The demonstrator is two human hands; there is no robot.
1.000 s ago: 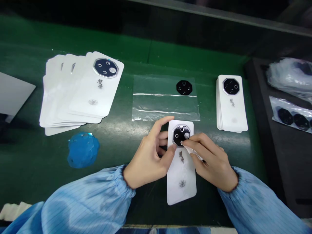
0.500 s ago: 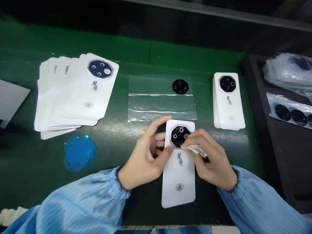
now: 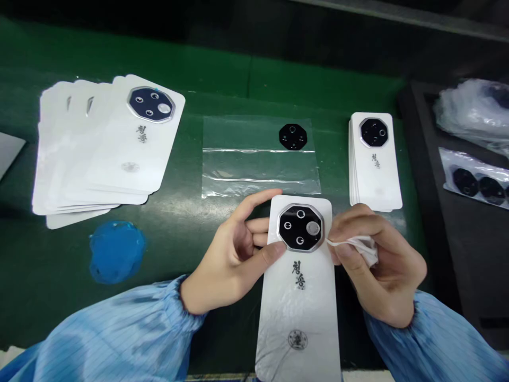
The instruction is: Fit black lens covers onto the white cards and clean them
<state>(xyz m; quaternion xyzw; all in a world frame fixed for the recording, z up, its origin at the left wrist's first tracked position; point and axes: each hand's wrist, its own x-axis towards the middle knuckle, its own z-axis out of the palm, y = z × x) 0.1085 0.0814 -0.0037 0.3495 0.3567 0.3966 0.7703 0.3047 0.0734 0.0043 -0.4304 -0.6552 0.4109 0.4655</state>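
A white phone back cover [image 3: 314,307] with a black octagonal camera panel [image 3: 301,228] is tilted up toward me, low in the middle of the view. My left hand [image 3: 228,260] grips its left edge, thumb on the face beside the panel and the other fingers around the side. At the cover's right edge, my right hand [image 3: 385,265] pinches a crumpled white wipe [image 3: 363,248], one corner sticking out toward the panel. Past the cover's top lies a clear plastic bag [image 3: 242,164] with a black octagonal lens plate [image 3: 293,137] on it.
Several white covers [image 3: 107,154] lie fanned at the left, a blue film blob [image 3: 117,252] below them. A neat stack of covers [image 3: 379,183] stands at the right. Beyond it, a dark tray [image 3: 421,175] holds clear bags [image 3: 469,111] and a strip of black lens plates [image 3: 465,181].
My right hand has drawn back rightward off the camera panel with the wipe, uncovering the panel. The cover appears larger and nearer, still in my left hand.
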